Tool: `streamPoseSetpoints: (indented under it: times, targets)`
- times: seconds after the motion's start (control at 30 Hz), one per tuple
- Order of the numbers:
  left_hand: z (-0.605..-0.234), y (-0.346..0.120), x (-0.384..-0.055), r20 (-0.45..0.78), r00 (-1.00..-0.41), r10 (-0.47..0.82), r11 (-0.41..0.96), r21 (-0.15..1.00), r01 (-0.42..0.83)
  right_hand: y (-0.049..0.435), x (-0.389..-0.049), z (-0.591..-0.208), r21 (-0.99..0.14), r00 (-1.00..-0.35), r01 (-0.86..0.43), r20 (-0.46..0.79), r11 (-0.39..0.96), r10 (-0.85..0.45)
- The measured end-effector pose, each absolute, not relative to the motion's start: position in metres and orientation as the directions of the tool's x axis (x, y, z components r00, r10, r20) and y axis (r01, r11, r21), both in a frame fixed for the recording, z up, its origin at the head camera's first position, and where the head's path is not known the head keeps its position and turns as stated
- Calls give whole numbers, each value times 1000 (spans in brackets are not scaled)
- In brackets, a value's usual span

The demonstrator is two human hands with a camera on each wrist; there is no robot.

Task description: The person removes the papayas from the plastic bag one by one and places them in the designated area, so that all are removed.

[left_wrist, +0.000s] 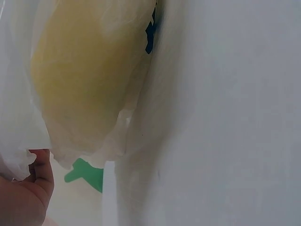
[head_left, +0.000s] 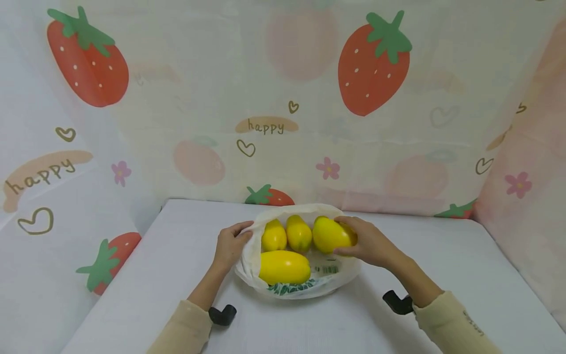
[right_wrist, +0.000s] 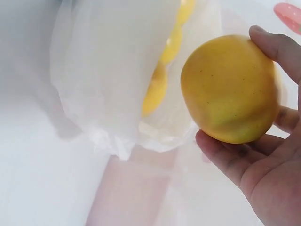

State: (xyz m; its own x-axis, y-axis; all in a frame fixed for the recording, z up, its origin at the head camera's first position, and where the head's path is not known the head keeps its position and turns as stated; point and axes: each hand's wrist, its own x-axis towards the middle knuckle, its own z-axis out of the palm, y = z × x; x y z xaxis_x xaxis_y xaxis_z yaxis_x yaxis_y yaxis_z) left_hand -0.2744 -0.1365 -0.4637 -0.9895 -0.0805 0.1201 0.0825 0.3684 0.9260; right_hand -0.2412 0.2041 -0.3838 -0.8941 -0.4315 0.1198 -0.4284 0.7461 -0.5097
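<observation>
A white plastic bag (head_left: 247, 265) with green leaf print and a barcode lies open on the table. Inside it are two rounded yellow fruits (head_left: 299, 234) side by side, with a longer yellow fruit (head_left: 285, 267) in front of them. My right hand (head_left: 370, 243) grips another smooth yellow fruit (head_left: 328, 235) at the bag's right side, fingers and thumb around it. In the right wrist view this fruit (right_wrist: 230, 89) shows small dark specks. At the bag's left rim, my left hand (head_left: 231, 246) pinches the plastic. Through the bag (left_wrist: 84, 80), a yellow shape shows in the left wrist view.
The white table (head_left: 194, 221) extends around the bag on all sides. Behind it hangs a cloth backdrop (head_left: 212, 98) printed with strawberries, hearts and flowers. A black angled piece (head_left: 223, 315) is at the left wrist and another black piece (head_left: 398, 302) at the right.
</observation>
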Motion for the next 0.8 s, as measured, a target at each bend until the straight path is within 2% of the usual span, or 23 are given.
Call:
streamPoseSetpoints:
  times: [0.57, 0.8]
  targets:
    - [-464, -135, -273, 127, -988, -85, 374, 923, 87, 224, -251, -370, -511, -899, -431, 175, 744, -401]
    - [-466, -136, -274, 117, -989, -95, 362, 929, 76, 232, -253, -364, -513, -917, -393, 153, 763, -369]
